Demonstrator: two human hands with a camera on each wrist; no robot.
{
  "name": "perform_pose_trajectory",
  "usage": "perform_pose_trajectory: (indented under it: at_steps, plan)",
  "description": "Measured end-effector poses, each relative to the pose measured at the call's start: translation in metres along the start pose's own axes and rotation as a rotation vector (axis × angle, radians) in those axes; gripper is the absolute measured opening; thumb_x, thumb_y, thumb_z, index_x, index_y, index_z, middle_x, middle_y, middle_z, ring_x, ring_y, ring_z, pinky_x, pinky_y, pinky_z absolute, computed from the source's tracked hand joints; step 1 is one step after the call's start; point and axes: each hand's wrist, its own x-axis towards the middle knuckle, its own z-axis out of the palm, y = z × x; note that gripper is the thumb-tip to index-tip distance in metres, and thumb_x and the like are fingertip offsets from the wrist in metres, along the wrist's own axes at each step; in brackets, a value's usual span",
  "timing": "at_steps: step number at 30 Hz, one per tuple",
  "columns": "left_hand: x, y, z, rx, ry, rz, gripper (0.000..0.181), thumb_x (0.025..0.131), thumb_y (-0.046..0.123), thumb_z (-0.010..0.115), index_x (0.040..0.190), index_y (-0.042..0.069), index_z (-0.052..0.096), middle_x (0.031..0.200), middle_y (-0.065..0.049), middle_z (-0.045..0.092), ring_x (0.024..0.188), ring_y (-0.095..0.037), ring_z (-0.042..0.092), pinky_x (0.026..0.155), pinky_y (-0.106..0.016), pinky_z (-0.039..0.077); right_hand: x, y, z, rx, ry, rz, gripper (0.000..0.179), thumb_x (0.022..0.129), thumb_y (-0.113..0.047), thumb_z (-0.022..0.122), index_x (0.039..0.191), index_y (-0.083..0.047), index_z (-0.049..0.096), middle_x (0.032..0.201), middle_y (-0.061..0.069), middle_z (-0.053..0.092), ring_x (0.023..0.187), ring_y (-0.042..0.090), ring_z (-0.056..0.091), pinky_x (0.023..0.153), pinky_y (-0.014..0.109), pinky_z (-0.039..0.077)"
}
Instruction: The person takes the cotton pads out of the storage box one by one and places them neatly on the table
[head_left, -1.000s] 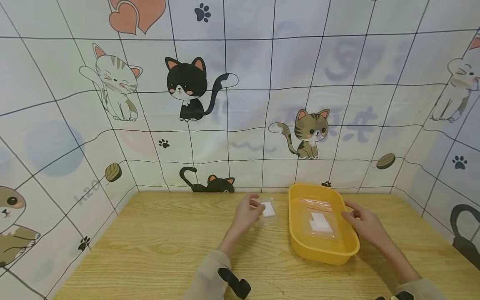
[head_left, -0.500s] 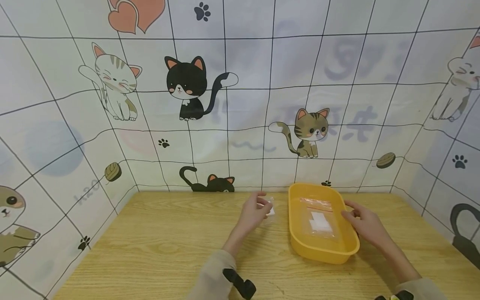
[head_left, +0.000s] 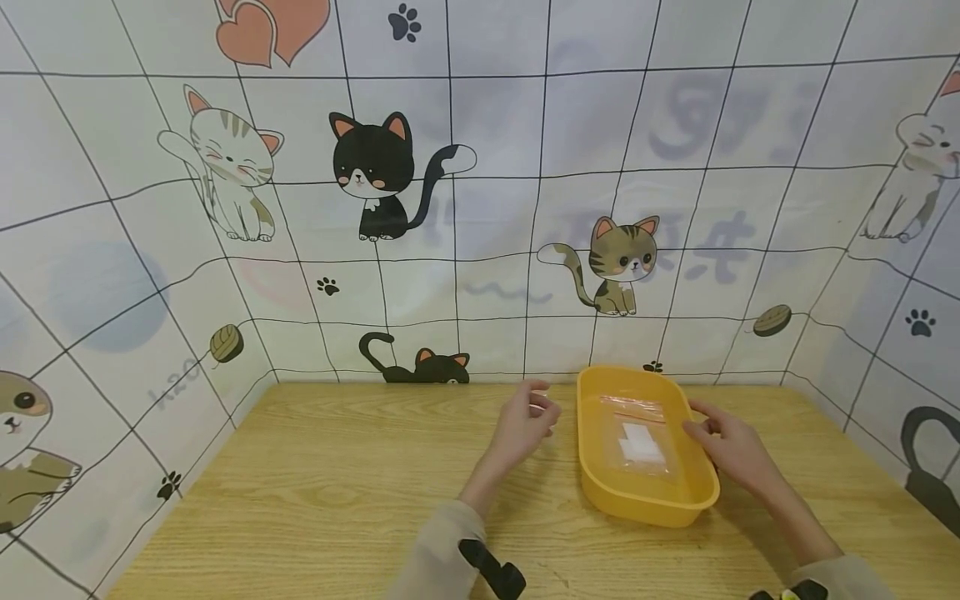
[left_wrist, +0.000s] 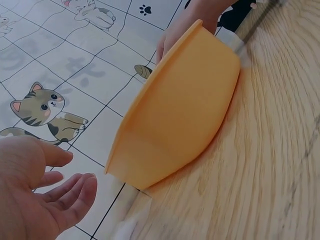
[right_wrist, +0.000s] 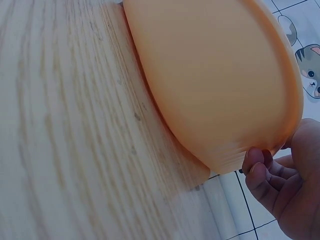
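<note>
A yellow plastic basin (head_left: 652, 504) stands on the table, a clear zip bag (head_left: 630, 408) with white pieces lying inside it. My right hand (head_left: 731, 446) grips the basin's right rim, its curled fingers against the outer wall in the right wrist view. Left of the basin, my left hand (head_left: 525, 422) hovers over the table with loosely bent fingers, apart from the basin. Nothing shows between those fingers in the left wrist view. A faint clear film, probably the second bag (left_wrist: 132, 226), shows below that hand; the head view hides it behind the hand.
The wood-grain table (head_left: 315, 492) extends left and in front of the basin. A white grid-patterned cloth (head_left: 480, 217) with cartoon cats closes off the back and both sides. Each sleeve carries a black strap, the left one (head_left: 491, 569) fully seen.
My left hand has slid rightward across the small clear bag left of the basin, covering it from the head view. My right hand and the basin have stayed in place.
</note>
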Motion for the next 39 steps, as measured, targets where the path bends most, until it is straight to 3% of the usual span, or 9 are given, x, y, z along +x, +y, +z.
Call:
perform_pose_trajectory:
  at_steps: [9,16,28,31,39]
  plan:
    - [0.002,0.009,0.01,-0.011,-0.023,0.032,0.037,0.099,0.007,0.062,0.134,0.0,0.053,0.102,-0.009,0.062,0.086,-0.014,0.064,0.072,-0.031,0.06,0.0,-0.001,-0.001,0.02,0.0,0.0,0.057,0.105,-0.025,0.055,0.144,0.013,0.04,0.086,0.011,0.06,0.06,0.013,0.053,0.051,0.026,0.047]
    - [0.001,0.018,0.018,-0.006,-0.036,0.032,0.039,0.098,0.007,0.063,0.135,-0.001,0.052,0.102,-0.008,0.062,0.087,-0.018,0.066,0.075,-0.04,0.061,-0.001,-0.001,-0.002,0.01,-0.007,0.012,0.058,0.105,-0.027,0.054,0.145,0.014,0.039,0.087,0.01,0.06,0.062,0.014,0.053,0.051,0.026,0.048]
    - [0.003,0.022,0.031,-0.008,-0.091,0.035,0.042,0.097,0.006,0.064,0.135,0.0,0.05,0.104,-0.007,0.062,0.085,-0.013,0.066,0.071,-0.028,0.06,-0.001,-0.003,-0.001,0.008,-0.006,0.012,0.057,0.105,-0.026,0.055,0.144,0.013,0.04,0.086,0.011,0.059,0.062,0.014,0.052,0.051,0.026,0.047]
    - [0.004,0.023,0.034,-0.004,-0.101,0.044,0.042,0.096,0.005,0.064,0.135,-0.001,0.05,0.107,-0.011,0.063,0.085,-0.013,0.067,0.072,-0.03,0.061,-0.001,-0.003,-0.001,0.005,-0.004,0.01,0.058,0.105,-0.026,0.055,0.144,0.013,0.039,0.086,0.011,0.058,0.063,0.014,0.052,0.051,0.026,0.047]
    - [0.002,0.026,0.046,0.09,-0.122,-0.027,0.046,0.095,0.008,0.067,0.138,0.006,0.05,0.114,-0.01,0.063,0.091,-0.015,0.068,0.073,-0.024,0.058,-0.001,-0.004,-0.001,0.01,-0.004,0.007,0.057,0.105,-0.025,0.055,0.144,0.014,0.04,0.085,0.01,0.059,0.062,0.013,0.052,0.052,0.026,0.047]
